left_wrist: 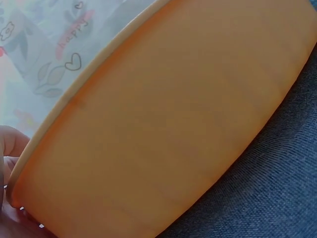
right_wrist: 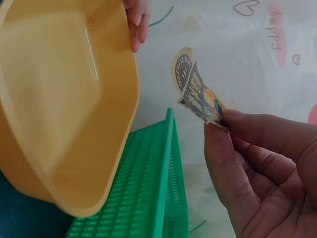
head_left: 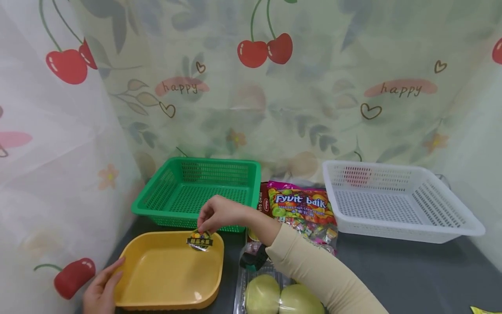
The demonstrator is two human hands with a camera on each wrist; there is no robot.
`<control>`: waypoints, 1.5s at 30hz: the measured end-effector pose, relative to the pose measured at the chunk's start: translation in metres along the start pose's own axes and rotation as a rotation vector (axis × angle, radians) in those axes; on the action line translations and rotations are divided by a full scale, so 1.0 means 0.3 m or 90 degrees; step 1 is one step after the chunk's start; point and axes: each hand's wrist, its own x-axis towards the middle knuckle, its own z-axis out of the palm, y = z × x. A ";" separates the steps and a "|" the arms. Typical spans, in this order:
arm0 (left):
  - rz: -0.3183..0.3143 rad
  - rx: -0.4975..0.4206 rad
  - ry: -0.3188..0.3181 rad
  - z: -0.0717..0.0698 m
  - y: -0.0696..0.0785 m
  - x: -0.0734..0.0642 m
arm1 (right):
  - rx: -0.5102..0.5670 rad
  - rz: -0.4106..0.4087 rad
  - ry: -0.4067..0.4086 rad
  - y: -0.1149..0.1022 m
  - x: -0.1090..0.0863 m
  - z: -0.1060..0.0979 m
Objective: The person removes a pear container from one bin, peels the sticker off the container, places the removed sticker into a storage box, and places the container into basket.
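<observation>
A yellow plastic basin (head_left: 162, 274) stands at the front left, its inside bare. My left hand (head_left: 103, 288) grips its left rim; in the left wrist view the basin's outer wall (left_wrist: 163, 109) fills most of the picture. Between thumb and fingers, my right hand (head_left: 219, 213) pinches a small printed fruit sticker (head_left: 200, 240) over the basin's far right corner. Seen from the right wrist, the sticker (right_wrist: 195, 94) is bent, with dark bands, Chinese characters and a fruit picture, and stands apart from the basin.
Behind the basin sits a green basket (head_left: 211, 196); a white basket (head_left: 396, 209) stands at the right. Between them lies a bag of fruit candy (head_left: 302, 207). Pale green round fruits (head_left: 262, 294) in a clear tray lie below the right forearm. A printed curtain (head_left: 274, 109) closes the back.
</observation>
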 end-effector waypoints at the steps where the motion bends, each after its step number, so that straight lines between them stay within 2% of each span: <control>1: 0.006 -0.008 0.003 0.000 -0.001 -0.001 | 0.000 0.000 -0.002 -0.002 0.007 0.006; 6: 0.030 -0.047 0.011 0.005 -0.008 -0.003 | 0.009 0.006 -0.005 -0.010 0.032 0.033; 14: 0.009 0.002 0.014 0.008 0.004 -0.009 | 0.022 0.013 -0.004 -0.018 0.079 0.060; 18: 0.013 0.021 0.018 0.012 0.006 -0.010 | 0.019 0.020 -0.001 -0.007 0.112 0.082; 25: 0.016 0.024 0.030 0.022 0.007 -0.005 | 0.030 0.038 -0.003 0.009 0.153 0.118; 35: 0.000 0.036 0.018 0.018 0.016 -0.012 | 0.018 0.052 0.000 0.007 0.183 0.165; 45: 0.016 0.036 0.019 0.014 0.005 0.000 | 0.025 0.056 -0.005 0.006 0.208 0.187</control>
